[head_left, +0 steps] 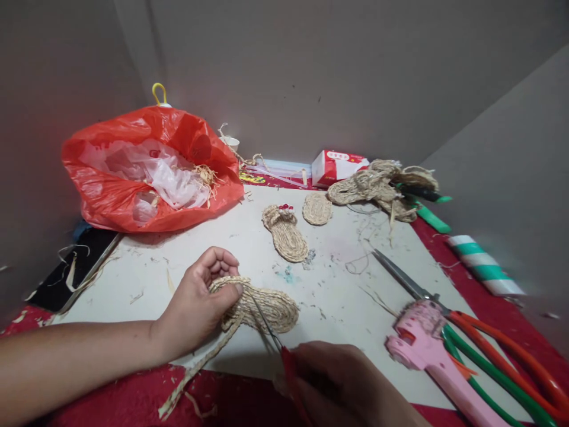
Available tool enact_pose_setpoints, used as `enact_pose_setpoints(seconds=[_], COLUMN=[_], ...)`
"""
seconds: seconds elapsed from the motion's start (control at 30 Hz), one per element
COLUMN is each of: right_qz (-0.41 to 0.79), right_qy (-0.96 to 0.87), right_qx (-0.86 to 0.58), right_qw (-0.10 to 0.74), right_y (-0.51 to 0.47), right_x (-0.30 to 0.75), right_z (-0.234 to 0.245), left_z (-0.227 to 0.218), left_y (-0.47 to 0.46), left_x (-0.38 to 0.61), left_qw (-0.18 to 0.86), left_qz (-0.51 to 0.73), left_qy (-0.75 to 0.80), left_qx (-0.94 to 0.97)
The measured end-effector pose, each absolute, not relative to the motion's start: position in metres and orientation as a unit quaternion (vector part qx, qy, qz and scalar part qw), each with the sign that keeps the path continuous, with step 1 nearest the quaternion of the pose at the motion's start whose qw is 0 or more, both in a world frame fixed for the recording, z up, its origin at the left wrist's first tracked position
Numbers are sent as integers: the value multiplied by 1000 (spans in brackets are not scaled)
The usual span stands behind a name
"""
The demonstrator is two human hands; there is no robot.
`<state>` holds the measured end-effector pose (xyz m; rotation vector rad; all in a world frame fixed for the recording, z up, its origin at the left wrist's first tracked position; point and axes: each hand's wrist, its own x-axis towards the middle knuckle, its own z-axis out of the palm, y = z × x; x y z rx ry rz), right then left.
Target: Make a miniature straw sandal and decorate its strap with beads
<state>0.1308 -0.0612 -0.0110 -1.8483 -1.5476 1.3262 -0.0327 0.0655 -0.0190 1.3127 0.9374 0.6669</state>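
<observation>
My left hand [200,296] is closed on the near-left end of a braided straw shoe sole [278,308], thumb on top. A loose straw braid [195,365] trails from the sole toward the table's front edge. My right hand [340,379], low in the view and partly in shadow, grips a red-handled awl [270,327]. The awl's thin metal shaft points up-left, its tip at the braid beside my left thumb; whether it pierces the straw I cannot tell. Farther back lie a small straw slipper with red beads [287,234] and an oval straw piece [317,209].
A red plastic bag [146,222] with straw scraps stands at back left, above a dark phone [73,279]. At right lie scissors [404,279] with orange-and-green handles, a pink glue gun [427,341] and a striped roll [484,267]. Straw slippers [368,184] are heaped near a red box [329,169].
</observation>
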Motion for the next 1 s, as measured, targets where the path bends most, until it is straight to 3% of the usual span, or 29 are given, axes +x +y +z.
enact_pose_setpoints(seconds=[0.2,0.57,0.7,0.9,1.0], right_qz=[407,403,505,796,805], right_qy=[-632,-618,-534,-148,-126], right_qx=[-636,-663,-654,-495,-474], right_qw=[176,125,178,316,335], right_y=[-53,-41,-35,-31,-33], right_x=[132,130,126,120,114], right_z=[-9,-7,-2,3,3], left_z=[-17,-17,-17,-18,-19], left_y=[65,61,57,55,55], left_x=[-32,-30,-28,-29,-30], left_qw=[638,623,606,574,574], left_qz=[292,298,315,309,307], left_qy=[414,418,424,436,435], left_qx=[580,590,594,620,622])
